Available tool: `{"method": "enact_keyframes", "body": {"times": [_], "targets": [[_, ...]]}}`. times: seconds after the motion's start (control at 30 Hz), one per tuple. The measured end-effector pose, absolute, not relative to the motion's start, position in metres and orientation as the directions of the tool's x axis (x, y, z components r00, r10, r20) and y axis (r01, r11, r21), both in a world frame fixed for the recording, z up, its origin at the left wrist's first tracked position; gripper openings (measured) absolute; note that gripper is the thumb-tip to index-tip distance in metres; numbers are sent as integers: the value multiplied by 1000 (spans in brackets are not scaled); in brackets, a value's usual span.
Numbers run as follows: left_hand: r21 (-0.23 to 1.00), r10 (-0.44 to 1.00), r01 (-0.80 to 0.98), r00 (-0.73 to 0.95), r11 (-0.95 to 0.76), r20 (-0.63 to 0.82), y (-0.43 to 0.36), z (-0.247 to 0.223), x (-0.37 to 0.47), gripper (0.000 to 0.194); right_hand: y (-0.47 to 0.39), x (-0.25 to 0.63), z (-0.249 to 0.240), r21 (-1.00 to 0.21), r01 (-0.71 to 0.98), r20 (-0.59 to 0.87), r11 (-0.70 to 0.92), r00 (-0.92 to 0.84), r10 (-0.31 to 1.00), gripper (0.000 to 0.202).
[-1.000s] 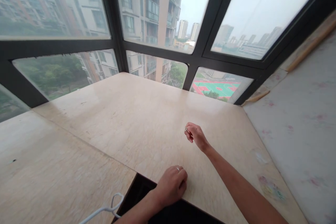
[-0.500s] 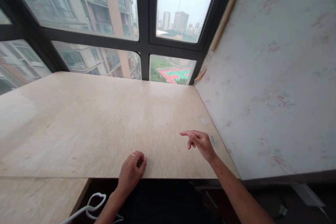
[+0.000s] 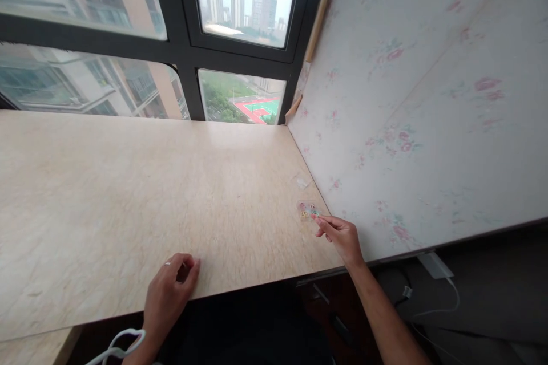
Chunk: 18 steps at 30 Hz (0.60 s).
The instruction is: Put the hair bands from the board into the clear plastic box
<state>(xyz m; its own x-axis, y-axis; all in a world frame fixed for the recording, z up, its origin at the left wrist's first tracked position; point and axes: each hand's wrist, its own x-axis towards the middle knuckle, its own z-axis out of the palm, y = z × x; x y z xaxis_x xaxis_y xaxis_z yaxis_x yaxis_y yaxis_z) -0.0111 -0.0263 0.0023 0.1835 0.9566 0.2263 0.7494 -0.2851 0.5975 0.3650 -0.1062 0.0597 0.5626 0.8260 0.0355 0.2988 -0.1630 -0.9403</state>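
My right hand (image 3: 340, 234) reaches to the near right corner of a small clear plastic box (image 3: 303, 217). Its thumb and index finger are pinched together over that corner; whatever sits between the fingertips is too small to make out. Inside the box are several tiny coloured pieces, pink, yellow and green, whose kind I cannot tell. My left hand (image 3: 170, 285) rests near the counter's front edge, fingers curled in loosely towards the thumb, with nothing visible in it. A ring is on one of its fingers.
A crumpled clear plastic piece (image 3: 301, 182) lies behind the box on the beige stone counter (image 3: 128, 194). A flowered wall (image 3: 411, 97) bounds the right side, dark window frames (image 3: 177, 45) the back. A white cable (image 3: 122, 345) hangs by my left wrist.
My right hand has gone from hovering with a pointing finger to a pinch at the box, which it partly hid before. The view has turned right; my left hand stays resting on the counter.
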Motion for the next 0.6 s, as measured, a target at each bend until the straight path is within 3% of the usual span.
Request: {"method": "enact_keyframes", "body": {"times": [0.17,0.37,0.6], "targets": [[573,965,782,141,-246,222,-26,3,-8,29,-103,383,58,-853,440,61,-282,620,782,43],[533,960,813,106,-234,260,-25,4,-4,27,-94,393,54,-749,633,238,-194,531,813,37],[489,950,835,115,-250,290,-26,2,-2,26,-87,401,47,-679,706,257,-204,488,834,37]]}}
